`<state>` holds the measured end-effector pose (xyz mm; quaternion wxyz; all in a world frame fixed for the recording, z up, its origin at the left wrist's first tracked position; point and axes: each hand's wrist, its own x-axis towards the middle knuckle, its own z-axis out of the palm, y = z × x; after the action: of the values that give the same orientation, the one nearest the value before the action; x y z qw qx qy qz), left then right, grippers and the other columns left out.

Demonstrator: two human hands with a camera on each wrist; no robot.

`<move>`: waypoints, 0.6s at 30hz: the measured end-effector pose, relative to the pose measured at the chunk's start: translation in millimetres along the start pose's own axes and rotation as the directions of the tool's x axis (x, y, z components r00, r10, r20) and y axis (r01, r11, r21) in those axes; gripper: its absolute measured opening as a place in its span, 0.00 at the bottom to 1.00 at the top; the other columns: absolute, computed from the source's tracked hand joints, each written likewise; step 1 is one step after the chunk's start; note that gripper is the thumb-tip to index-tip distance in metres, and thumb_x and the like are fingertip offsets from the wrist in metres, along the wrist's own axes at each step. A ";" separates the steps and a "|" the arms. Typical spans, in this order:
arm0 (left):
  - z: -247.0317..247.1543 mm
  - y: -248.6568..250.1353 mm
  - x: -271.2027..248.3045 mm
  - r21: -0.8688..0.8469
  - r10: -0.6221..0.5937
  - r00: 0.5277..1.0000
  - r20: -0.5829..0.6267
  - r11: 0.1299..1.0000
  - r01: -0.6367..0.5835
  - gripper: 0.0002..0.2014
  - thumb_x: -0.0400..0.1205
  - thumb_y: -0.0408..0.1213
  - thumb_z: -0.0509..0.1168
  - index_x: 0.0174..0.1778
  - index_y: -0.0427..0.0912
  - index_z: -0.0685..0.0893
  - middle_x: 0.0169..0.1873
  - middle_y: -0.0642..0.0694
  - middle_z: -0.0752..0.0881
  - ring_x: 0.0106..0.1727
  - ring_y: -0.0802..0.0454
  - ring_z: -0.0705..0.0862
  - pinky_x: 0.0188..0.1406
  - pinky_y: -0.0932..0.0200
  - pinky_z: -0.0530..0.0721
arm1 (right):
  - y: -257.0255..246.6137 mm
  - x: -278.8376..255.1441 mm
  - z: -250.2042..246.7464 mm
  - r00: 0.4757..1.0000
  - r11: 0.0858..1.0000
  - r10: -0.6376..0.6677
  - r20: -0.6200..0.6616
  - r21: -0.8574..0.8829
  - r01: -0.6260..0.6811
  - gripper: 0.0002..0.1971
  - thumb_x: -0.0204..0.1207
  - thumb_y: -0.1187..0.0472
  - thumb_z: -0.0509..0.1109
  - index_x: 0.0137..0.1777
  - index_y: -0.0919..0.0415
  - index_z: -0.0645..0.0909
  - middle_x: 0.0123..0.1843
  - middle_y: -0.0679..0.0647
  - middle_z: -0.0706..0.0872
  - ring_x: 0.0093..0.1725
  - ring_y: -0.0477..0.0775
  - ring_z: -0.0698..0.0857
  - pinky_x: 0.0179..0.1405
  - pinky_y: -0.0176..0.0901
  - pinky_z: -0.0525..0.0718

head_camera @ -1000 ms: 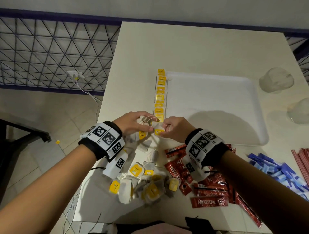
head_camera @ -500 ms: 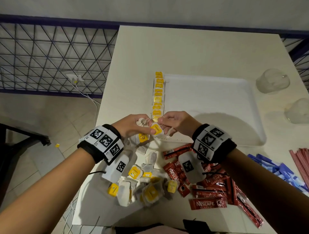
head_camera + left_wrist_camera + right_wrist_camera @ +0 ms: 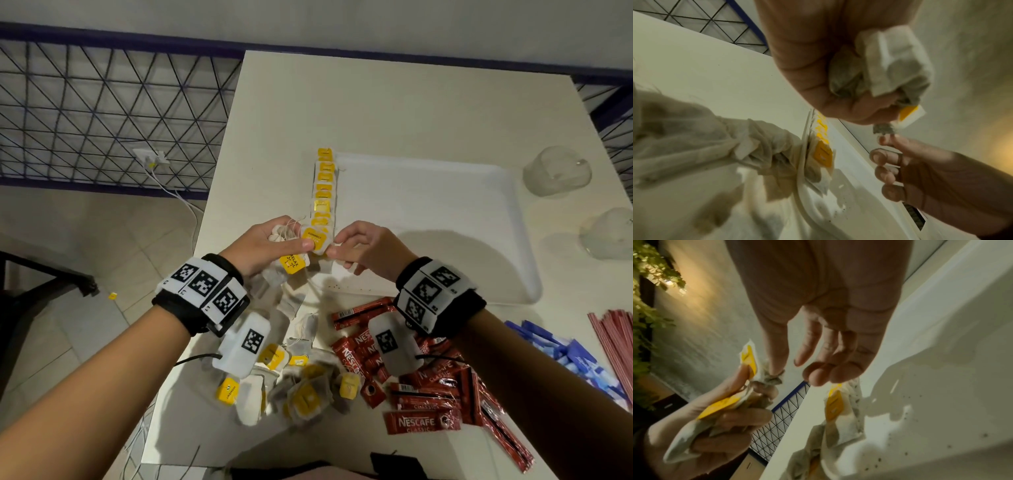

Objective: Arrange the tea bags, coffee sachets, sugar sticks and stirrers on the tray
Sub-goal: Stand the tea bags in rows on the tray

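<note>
1. My left hand (image 3: 270, 245) grips a small bunch of white paper tea bags with yellow tags (image 3: 892, 65); its fingers are curled round them, so it acts as a feeder stock, I'd say.
2. My right hand (image 3: 366, 248) pinches a corner of the top yellow-tagged tea bag (image 3: 314, 240) between thumb and forefinger, other fingers loosely curled. Both hands meet just above the near left corner of the white rectangular plastic tray (image 3: 479, 240).
3. Column of yellow-tagged tea bags (image 3: 323, 192) already runs along the tray's left edge, far to near. The held bag sits right at its near end, so likely the next slot.
4. Loose heap of tea bags (image 3: 301, 387) lies on the cream tabletop (image 3: 394, 102) near me, left of the red coffee sachets (image 3: 421, 394).
5. Blue sugar sticks (image 3: 565, 356) and red stirrers (image 3: 616, 335) lie at the near right, off the tray; not started, by my judgement.
6. Two clear upturned cups (image 3: 556, 171) stand right of the tray.
7. Tea dust specks show on the tray's near corner; bags seem fragile, so a light pinch makes sense.
</note>
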<state>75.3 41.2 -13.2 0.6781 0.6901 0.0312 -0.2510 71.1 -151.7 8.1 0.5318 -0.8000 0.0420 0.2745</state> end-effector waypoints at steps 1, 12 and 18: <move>-0.6 -1.0 0.5 0.002 -0.005 1.000 -0.006 1.000 0.005 0.06 0.71 0.33 0.71 0.38 0.44 0.80 0.33 0.53 0.86 0.35 0.61 0.84 0.41 0.70 0.82 | -0.6 0.9 -1.2 0.999 1.000 -0.025 -0.042 -0.004 0.025 0.08 0.73 0.65 0.72 0.40 0.53 0.77 0.32 0.49 0.81 0.30 0.45 0.79 0.28 0.32 0.79; 6.0 -12.0 3.1 0.035 -0.058 0.998 0.002 0.998 0.058 0.17 0.61 0.42 0.82 0.35 0.44 0.80 0.28 0.58 0.86 0.34 0.62 0.83 0.45 0.64 0.81 | -3.4 3.5 20.0 0.915 0.907 -0.382 -0.127 -0.243 0.344 0.09 0.67 0.66 0.78 0.43 0.71 0.86 0.25 0.40 0.75 0.26 0.34 0.77 0.33 0.21 0.74; -10.0 -19.1 -5.4 0.151 -0.102 0.994 -0.041 0.983 0.107 0.03 0.75 0.31 0.71 0.40 0.43 0.83 0.31 0.56 0.87 0.36 0.63 0.85 0.46 0.67 0.79 | 6.2 4.9 12.4 0.966 0.891 -0.228 0.125 -0.373 0.258 0.09 0.71 0.64 0.75 0.46 0.70 0.86 0.28 0.42 0.76 0.29 0.39 0.75 0.36 0.24 0.71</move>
<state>66.3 53.8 -29.1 0.6086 0.7415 0.0595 -0.2762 68.2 -142.4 -3.0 0.3952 -0.8766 -0.1339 0.2397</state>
